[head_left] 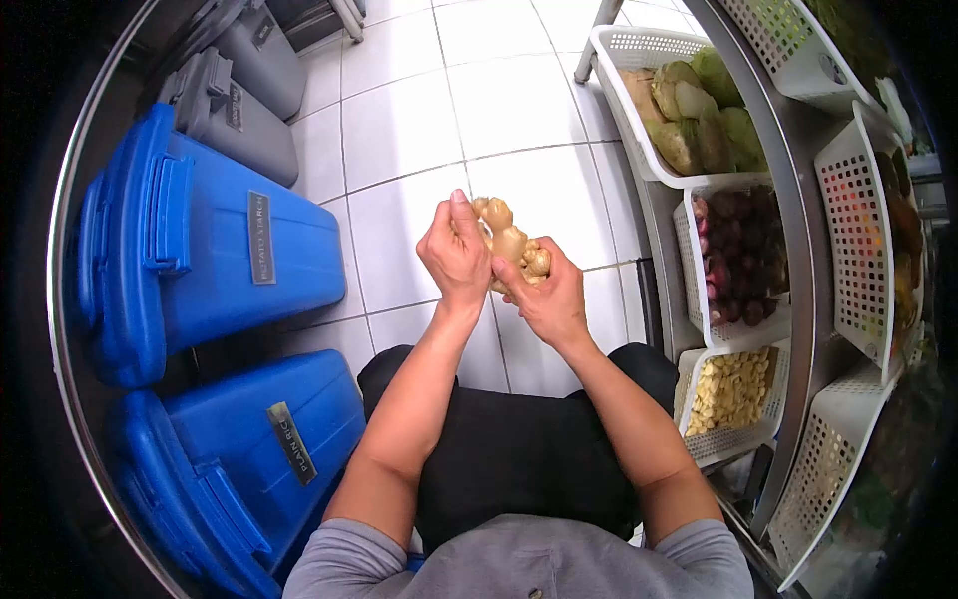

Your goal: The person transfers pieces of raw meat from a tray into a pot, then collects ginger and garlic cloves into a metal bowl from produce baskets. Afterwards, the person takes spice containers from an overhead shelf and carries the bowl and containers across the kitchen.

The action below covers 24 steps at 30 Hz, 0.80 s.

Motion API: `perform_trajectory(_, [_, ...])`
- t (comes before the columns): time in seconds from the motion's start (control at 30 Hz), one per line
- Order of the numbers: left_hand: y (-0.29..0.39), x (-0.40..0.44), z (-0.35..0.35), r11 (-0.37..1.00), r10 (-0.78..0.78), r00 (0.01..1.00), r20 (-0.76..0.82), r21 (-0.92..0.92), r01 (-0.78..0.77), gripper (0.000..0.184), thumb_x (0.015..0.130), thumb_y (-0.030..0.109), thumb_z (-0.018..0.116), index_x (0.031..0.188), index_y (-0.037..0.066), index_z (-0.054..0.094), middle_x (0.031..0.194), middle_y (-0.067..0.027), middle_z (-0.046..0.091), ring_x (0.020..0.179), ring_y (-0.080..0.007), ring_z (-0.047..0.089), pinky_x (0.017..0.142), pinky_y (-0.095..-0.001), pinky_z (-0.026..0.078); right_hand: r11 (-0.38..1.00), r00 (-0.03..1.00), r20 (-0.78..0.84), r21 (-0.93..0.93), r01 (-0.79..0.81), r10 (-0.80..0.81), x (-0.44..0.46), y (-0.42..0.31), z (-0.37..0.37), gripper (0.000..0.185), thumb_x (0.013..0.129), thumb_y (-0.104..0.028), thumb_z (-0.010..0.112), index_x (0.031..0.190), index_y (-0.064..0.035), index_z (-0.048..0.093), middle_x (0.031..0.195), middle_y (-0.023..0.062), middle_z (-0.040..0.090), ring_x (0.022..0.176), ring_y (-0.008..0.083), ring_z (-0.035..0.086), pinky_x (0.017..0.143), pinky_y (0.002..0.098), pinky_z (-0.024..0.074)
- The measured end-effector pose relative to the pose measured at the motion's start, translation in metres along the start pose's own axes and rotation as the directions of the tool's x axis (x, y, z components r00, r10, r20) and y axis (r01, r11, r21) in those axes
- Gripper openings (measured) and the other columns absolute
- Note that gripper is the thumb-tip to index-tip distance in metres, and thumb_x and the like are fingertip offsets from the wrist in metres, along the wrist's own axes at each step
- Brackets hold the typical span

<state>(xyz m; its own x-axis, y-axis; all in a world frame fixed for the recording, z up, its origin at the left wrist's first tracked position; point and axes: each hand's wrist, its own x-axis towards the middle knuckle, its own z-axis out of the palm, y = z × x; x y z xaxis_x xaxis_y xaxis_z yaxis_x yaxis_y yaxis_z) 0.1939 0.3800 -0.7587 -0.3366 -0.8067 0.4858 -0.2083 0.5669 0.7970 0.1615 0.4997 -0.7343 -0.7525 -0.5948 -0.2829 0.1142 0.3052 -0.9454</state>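
Observation:
A knobbly, pale brown ginger root (509, 243) is held up over the tiled floor, between both hands. My left hand (455, 250) is closed on its left side, with the thumb pointing up. On the lower right, my right hand (551, 299) grips the same root, its thumb across the front. The two hands almost touch below the root. Fingers behind the root are hidden.
Blue bins (249, 235) and grey bins (238, 120) line the left side. At the right, a metal shelf carries white baskets: green vegetables (699, 120), dark red onions (738, 255) and peeled garlic cloves (730, 389). More baskets (858, 250) stand on the upper level.

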Motion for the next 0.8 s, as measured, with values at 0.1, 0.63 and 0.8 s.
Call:
perform_trajectory(0.1, [-0.013,0.001,-0.002,0.996,0.062,0.998,0.012,0.07,-0.062,0.038,0.099,0.024,0.051,0.069,0.0,0.053,0.055,-0.0078,0.053,0.051,-0.0138,0.053,0.046,-0.0335,0.039,0.958,0.974,0.001,0.181,-0.224,0.228,-0.004,0.001,0.002,0.037,0.087,-0.033,0.072,0.092,0.0006,0.056,0.079,0.0112,0.069,0.059,0.0117,0.064,0.048,0.0232,0.0492])
perform_trajectory(0.63, [-0.018,0.023,-0.02,0.736,-0.453,0.487,0.747,0.005,0.676,0.044,0.092,0.042,0.058,0.079,0.0,0.061,0.067,-0.0043,0.055,0.064,-0.0164,0.055,0.06,-0.0277,0.045,0.98,0.942,0.333,0.196,-0.045,-0.023,0.029,0.03,-0.056,0.033,0.087,-0.023,0.073,0.107,-0.0017,0.058,0.089,0.0048,0.065,0.075,0.0108,0.064,0.061,0.024,0.0528])
perform_trajectory(0.8, [-0.022,0.014,-0.021,0.967,-0.23,0.69,0.687,0.084,0.239,0.038,0.084,0.033,0.063,0.07,-0.002,0.062,0.068,-0.0122,0.055,0.063,-0.0255,0.052,0.062,-0.0371,0.043,0.998,0.9,0.433,0.026,-0.064,0.047,0.028,0.025,-0.068,0.035,0.083,-0.028,0.077,0.103,-0.0027,0.063,0.082,0.0031,0.066,0.071,0.0087,0.061,0.058,0.0239,0.0497])
